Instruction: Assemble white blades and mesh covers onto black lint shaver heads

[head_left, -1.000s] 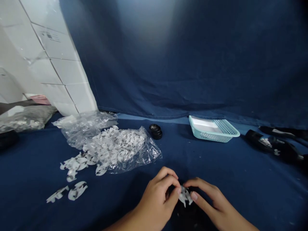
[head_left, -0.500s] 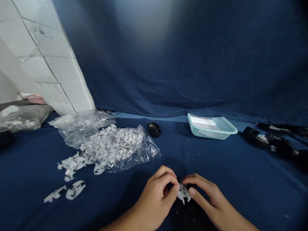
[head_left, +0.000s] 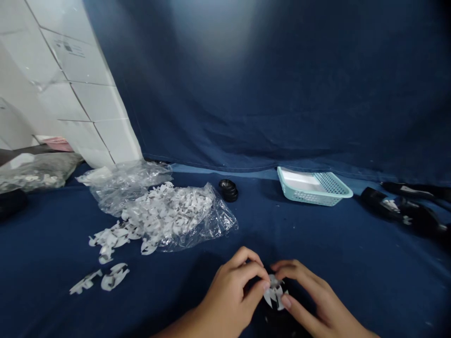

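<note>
Near the bottom centre, a small white plastic piece [head_left: 274, 293] with notched, pointed edges sits between my two hands. My left hand [head_left: 236, 291] pinches its left side between thumb and bent fingers. On the other side, my right hand [head_left: 310, 293] curves around it, thumb against its right edge and fingertips at its top. Something black [head_left: 282, 321] lies beneath the piece, too dark to make out. Two similar loose white pieces [head_left: 115, 277] rest on the cloth at the left, in front of a heap of them [head_left: 172, 211].
The heap spills from a clear plastic bag [head_left: 225, 220]. Behind it stands a stack of black round parts [head_left: 228, 190]. A light-blue basket [head_left: 313, 196] stands at the back right, beside black items [head_left: 405, 206]. Blue cloth [head_left: 253, 117] hangs behind, with white boxes [head_left: 102, 101] at left.
The white piece has turned between my fingers and shows more of its face. Both hands sit slightly lower and further right, and the whole view has shifted a little.
</note>
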The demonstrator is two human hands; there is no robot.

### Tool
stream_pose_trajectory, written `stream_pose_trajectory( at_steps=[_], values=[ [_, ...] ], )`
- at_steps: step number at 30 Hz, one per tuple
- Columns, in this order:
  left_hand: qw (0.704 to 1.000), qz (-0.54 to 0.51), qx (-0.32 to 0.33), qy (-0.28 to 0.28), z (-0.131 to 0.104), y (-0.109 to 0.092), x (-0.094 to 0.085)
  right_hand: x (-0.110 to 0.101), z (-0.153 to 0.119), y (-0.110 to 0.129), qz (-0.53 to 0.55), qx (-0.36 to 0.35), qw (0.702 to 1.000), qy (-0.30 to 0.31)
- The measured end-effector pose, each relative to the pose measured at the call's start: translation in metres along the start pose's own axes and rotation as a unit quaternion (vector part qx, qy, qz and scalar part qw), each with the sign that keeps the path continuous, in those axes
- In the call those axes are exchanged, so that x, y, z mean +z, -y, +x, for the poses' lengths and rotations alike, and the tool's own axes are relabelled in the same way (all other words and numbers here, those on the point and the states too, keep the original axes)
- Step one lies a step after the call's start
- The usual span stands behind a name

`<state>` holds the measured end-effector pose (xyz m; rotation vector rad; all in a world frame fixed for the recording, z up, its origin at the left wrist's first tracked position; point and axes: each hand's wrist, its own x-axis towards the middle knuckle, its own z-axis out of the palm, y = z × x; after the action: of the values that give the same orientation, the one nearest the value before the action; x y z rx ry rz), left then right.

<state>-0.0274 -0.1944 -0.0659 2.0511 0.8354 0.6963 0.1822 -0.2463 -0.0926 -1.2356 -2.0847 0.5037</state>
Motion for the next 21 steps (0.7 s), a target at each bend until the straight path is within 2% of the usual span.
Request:
stream_pose_trajectory(
  at_steps=[6, 11, 14, 16, 21],
  values=[
    [1.000, -0.025, -0.017, 0.006, 0.001, 0.002, 0.002, -0.003, 0.000, 0.001, -0.094, -0.078, 0.991, -0.057],
    [0.998, -0.057, -0.016, 0.028, 0.000, 0.002, 0.003, -0.001, 0.003, 0.004, -0.108, -0.150, 0.977, -0.106],
    [0.996, -0.069, -0.024, 0.048, -0.002, 0.002, 0.003, 0.005, 0.000, 0.000, -0.093, -0.165, 0.975, -0.120],
    [0.996, -0.072, -0.033, 0.041, -0.002, 0.003, 0.004, 0.009, -0.002, -0.004, -0.073, -0.170, 0.974, -0.132],
    [0.991, -0.080, -0.102, 0.024, -0.002, 0.002, 0.007, 0.013, -0.005, -0.010, -0.053, -0.175, 0.974, -0.136]
  ],
)
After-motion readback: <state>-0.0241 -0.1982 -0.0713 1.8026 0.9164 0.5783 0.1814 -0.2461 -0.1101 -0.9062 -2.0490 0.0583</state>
